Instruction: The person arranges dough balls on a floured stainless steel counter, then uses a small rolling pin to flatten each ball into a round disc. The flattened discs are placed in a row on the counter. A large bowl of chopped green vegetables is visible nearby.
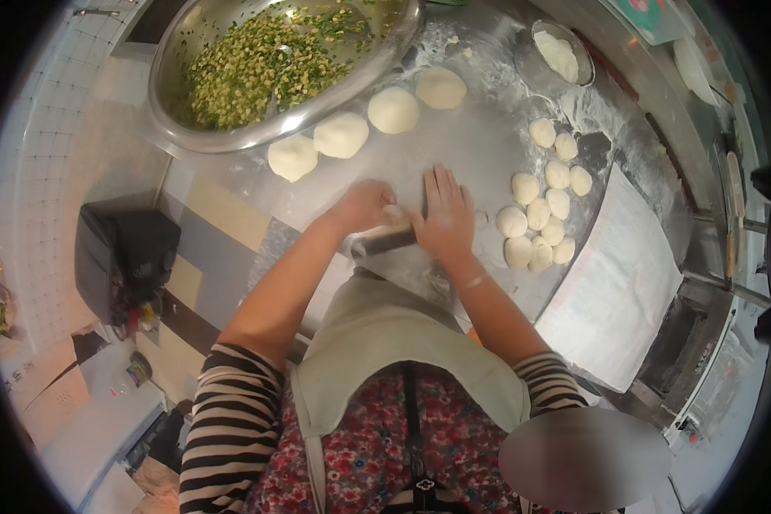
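Observation:
Low over the floured steel worktop [482, 148], my left hand [364, 204] has its fingers curled on a pale, blurred piece of dough [395, 215]. My right hand [448, 215] is held flat beside it, fingers stretched away from me and thumb towards the dough. Just below the dough lies a dark band [385, 243]; whether it is a shadow or part of a tool I cannot tell. Several flattened dough rounds [393, 110] sit in a row beyond my hands. To the right of my right hand, several small dough balls [538, 213] form a loose cluster.
A large steel bowl [283, 125] of chopped green and yellow filling stands at the far left. At the far right is a small bowl of flour [558, 56]. A white cloth [617, 283] covers the right edge. A black box [128, 257] is at the left.

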The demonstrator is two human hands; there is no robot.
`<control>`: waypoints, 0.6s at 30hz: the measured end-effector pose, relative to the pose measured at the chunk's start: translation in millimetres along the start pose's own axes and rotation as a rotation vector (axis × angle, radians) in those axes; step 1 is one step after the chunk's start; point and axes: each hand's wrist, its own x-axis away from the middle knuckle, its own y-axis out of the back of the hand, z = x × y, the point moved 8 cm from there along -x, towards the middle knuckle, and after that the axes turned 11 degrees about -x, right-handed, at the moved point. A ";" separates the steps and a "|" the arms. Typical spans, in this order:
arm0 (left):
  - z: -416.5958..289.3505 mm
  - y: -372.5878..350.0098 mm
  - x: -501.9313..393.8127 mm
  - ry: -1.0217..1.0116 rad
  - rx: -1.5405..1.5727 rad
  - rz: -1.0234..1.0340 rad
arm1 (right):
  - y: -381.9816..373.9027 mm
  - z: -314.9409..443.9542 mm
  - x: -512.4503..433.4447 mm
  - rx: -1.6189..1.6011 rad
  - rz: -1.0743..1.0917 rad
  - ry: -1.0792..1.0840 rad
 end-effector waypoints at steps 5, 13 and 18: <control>30.7 -15.5 33.7 0.073 0.077 -0.199 | 10.9 3.6 66.0 0.053 0.152 -0.060; 36.8 -3.5 47.2 0.192 0.251 -0.410 | -15.2 9.2 -47.6 -0.003 -0.034 0.000; 26.9 -6.5 34.6 0.031 0.096 -0.359 | -8.2 12.2 -7.6 -0.035 -0.014 0.038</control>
